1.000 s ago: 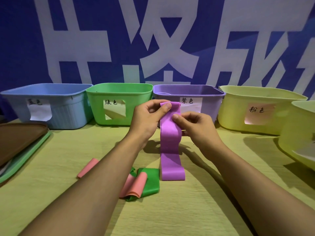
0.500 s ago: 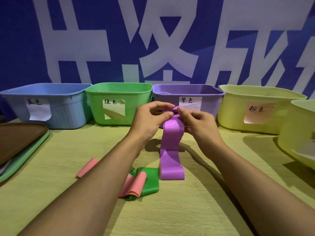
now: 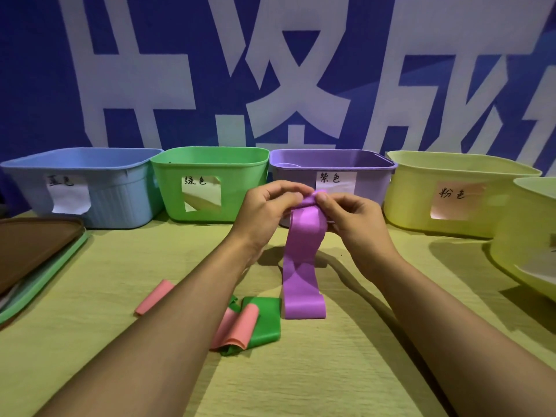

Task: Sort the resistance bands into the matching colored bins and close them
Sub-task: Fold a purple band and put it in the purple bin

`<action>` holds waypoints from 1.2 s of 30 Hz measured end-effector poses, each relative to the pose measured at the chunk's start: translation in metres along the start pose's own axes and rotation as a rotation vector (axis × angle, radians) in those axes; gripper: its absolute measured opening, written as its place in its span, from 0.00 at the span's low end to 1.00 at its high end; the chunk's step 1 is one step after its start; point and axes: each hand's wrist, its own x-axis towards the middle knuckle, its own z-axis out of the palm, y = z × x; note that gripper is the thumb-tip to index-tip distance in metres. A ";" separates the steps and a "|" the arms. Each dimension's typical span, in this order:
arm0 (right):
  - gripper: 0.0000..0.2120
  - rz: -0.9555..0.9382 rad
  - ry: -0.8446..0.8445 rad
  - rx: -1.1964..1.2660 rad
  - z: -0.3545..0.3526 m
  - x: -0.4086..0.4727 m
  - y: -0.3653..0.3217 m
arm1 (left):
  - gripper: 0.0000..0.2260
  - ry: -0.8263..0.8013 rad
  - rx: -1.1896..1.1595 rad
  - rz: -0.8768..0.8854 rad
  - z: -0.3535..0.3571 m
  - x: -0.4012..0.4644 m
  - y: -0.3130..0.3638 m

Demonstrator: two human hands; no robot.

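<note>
Behind your work hangs a blue banner (image 3: 45,85) with large white characters. In front of you lies the yellow-green table (image 3: 301,371), and along its far edge stand the bins in a row: a blue bin (image 3: 120,200), a green bin (image 3: 240,176), a purple bin (image 3: 370,188) and a pale yellow bin (image 3: 415,200) with a pink label, each carrying a handwritten paper tag. A second pale yellow bin (image 3: 517,236) sits nearer you at the right edge. At the left edge lie stacked lids: a brown lid (image 3: 33,245) on top of a green lid (image 3: 51,275).

Your left hand (image 3: 264,215) and right hand (image 3: 358,224) meet just in front of the purple bin, both pinching the top end of the purple resistance band (image 3: 304,266) between thumb and fingertips. The band is a wide, flat, smooth strip, gathered and curled over at the top where you hold it. It hangs down with a slight twist, and its lower end rests on the table, bent forward in a flat fold.

Just left of that lower end lies a green resistance band (image 3: 267,320), folded, with a pink resistance band (image 3: 237,329) crumpled over it. Another pink strip (image 3: 153,296) shows on the far side of your left forearm; whether it is part of the same band is hidden.
</note>
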 end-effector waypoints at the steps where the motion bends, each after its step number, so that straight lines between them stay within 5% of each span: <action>1: 0.08 -0.008 -0.004 -0.007 0.000 0.000 0.000 | 0.05 0.023 -0.007 -0.004 0.000 0.001 -0.001; 8: 0.09 -0.065 -0.029 -0.077 0.000 0.000 0.001 | 0.17 0.091 0.136 -0.144 0.001 0.001 -0.006; 26: 0.14 0.039 -0.018 -0.078 0.004 -0.001 0.001 | 0.01 0.128 0.023 -0.100 0.000 0.004 -0.006; 36: 0.18 0.079 -0.005 -0.068 0.003 -0.001 0.001 | 0.07 0.071 0.046 -0.085 0.000 0.001 -0.005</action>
